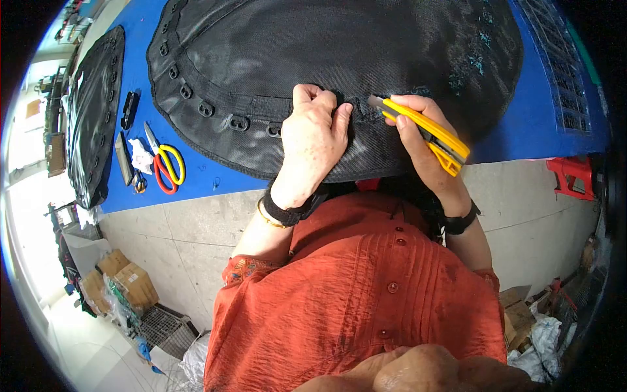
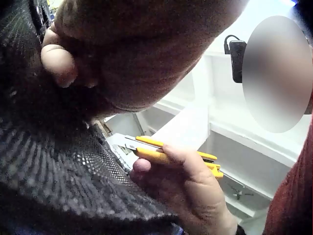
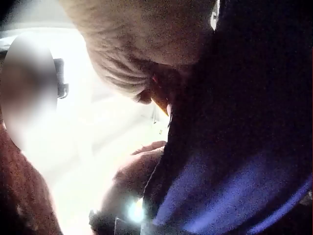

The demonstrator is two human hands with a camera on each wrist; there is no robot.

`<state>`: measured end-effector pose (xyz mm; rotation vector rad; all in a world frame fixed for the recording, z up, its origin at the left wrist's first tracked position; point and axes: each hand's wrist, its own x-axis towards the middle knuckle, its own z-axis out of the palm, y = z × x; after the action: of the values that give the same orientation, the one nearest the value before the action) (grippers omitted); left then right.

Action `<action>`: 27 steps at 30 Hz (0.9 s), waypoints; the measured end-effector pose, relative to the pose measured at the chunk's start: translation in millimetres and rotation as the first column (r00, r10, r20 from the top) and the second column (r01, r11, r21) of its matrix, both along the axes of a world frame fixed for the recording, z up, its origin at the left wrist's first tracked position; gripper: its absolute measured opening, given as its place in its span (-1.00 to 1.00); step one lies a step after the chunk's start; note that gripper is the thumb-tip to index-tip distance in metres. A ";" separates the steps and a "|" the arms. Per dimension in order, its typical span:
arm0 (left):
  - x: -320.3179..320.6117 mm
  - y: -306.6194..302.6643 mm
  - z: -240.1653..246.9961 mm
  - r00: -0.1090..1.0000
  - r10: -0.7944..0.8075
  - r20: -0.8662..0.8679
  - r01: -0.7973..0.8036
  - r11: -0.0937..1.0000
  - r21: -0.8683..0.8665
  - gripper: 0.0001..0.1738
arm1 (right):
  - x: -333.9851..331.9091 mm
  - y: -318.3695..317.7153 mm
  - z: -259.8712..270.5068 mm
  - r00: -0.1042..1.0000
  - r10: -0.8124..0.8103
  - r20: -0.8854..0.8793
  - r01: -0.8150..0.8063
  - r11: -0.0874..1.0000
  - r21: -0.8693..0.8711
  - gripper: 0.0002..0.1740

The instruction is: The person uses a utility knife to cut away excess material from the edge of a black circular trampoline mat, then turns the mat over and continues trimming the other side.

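A large black mesh panel with a curved edge lies on the blue table. My left hand grips a fold of it at the sewn band, fingers curled into the fabric. In my right hand is a yellow utility knife, its blade pointing left, close over the mesh and just right of the left thumb. The left wrist view shows the knife from below, beside the mesh. Black plastic loops line the panel's edge. The right wrist view is dark, with the blade hidden.
Left of the panel on the blue table lie scissors with red and yellow handles, a crumpled white scrap and a black tool. Another black panel lies far left. A red stool stands at right.
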<state>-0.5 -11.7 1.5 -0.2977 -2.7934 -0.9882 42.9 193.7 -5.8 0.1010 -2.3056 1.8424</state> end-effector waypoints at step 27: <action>-0.1 -1.2 -3.0 1.000 -0.015 -0.011 0.015 1.000 -0.004 -0.72 | -4.4 0.0 -0.3 0.996 0.047 -0.072 -0.026 0.962 0.272 -0.74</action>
<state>-0.6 -12.9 -1.5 -0.3243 -2.7869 -0.9818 38.5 193.7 -6.2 0.2507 -2.5010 1.4983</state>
